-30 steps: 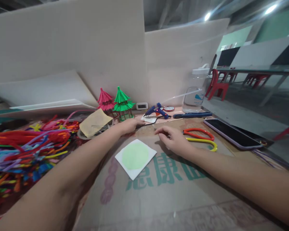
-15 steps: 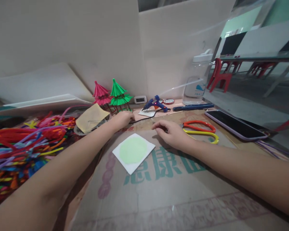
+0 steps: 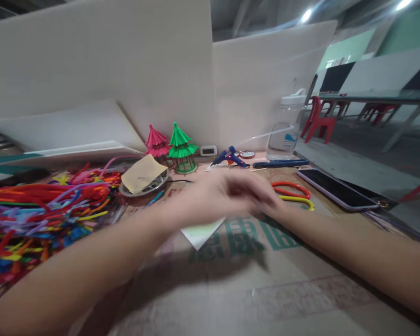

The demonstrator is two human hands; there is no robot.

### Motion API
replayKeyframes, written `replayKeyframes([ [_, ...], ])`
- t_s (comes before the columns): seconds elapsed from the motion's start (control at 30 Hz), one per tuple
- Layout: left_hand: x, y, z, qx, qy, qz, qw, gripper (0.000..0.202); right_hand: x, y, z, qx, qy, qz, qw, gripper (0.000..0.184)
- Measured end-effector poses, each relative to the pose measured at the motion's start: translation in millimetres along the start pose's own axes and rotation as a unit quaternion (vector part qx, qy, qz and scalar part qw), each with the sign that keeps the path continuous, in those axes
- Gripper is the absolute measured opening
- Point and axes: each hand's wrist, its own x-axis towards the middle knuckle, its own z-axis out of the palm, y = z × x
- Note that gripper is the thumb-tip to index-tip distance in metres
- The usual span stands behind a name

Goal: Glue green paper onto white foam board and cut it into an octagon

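Observation:
My left hand point(image 3: 210, 193) is smeared by motion and hangs over the cardboard point(image 3: 210, 289), partly covering a white square card point(image 3: 198, 240) with a pale green patch. Only the card's front corner and a strip of green show. My right hand point(image 3: 261, 189) lies behind and against the left one, its fingers mostly hidden. Whether either hand holds anything cannot be made out. Just right of the hands are the orange and yellow handles of scissors point(image 3: 294, 189). A blue hot glue gun point(image 3: 229, 157) rests beyond them.
Colourful pipe cleaners point(image 3: 56, 210) heap at the left, beside a dish point(image 3: 126, 190) with a tan sheet point(image 3: 144, 172) on it. Red point(image 3: 157, 140) and green point(image 3: 182, 147) miniature pavilions stand behind. A phone point(image 3: 336, 189), a dark blue cutter point(image 3: 282, 163) and a bottle point(image 3: 282, 140) are at right.
My left hand has moved right from near the glue gun's cord, over the card to my right hand. The view has tilted up slightly. The green pavilion's base has come into sight.

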Motion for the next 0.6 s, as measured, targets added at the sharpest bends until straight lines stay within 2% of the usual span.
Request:
replayKeyframes([
  [0.07, -16, 44, 20.3, -0.117, -0.157, 0.086, 0.977, 0.029, 0, -1, 0, 0.004, 0.000, 0.002, 1.000, 0.019],
  [0.1, -22, 52, 24.8, -0.146, -0.205, 0.102, 0.962, 0.030, -1, -1, 0, 0.004, 0.001, 0.004, 1.000, 0.019],
  [0.13, -25, 50, 24.5, -0.146, -0.210, 0.072, 0.964, 0.029, -1, -2, 1, 0.004, 0.000, 0.006, 1.000, 0.019],
  [0.17, -25, 38, 19.6, -0.110, -0.168, 0.022, 0.979, 0.026, -2, -3, 1, 0.003, -0.002, 0.008, 1.000, 0.019],
  [0.2, -21, 18, 10.8, -0.040, -0.101, -0.023, 0.994, 0.025, -2, -3, 2, 0.001, -0.005, 0.010, 1.000, 0.019],
  [0.23, -15, -8, -0.6, 0.048, -0.040, -0.059, 0.996, 0.027, -2, -4, 2, -0.002, -0.008, 0.011, 1.000, 0.019],
  [0.27, -6, -37, -13.0, 0.144, 0.017, -0.111, 0.983, 0.029, -2, -5, 3, -0.006, -0.012, 0.013, 1.000, 0.019],
  [0.3, 3, -68, -24.7, 0.233, 0.033, -0.166, 0.958, 0.029, -3, -5, 4, -0.009, -0.016, 0.015, 1.000, 0.019],
  [0.37, 23, -124, -41.7, 0.280, 0.030, -0.201, 0.938, 0.029, -3, -6, 5, -0.014, -0.023, 0.019, 0.999, 0.019],
  [0.43, 39, -169, -47.3, 0.307, 0.010, -0.221, 0.926, 0.035, -4, -5, 5, -0.016, -0.030, 0.022, 0.999, 0.019],
  [0.5, 49, -200, -44.9, 0.328, -0.014, -0.237, 0.914, 0.035, -4, -5, 5, -0.016, -0.042, 0.025, 0.999, 0.020],
  [0.6, 50, -226, -39.9, 0.345, -0.047, -0.242, 0.906, 0.036, -5, -4, 3, -0.019, -0.062, 0.035, 0.997, 0.021],
])
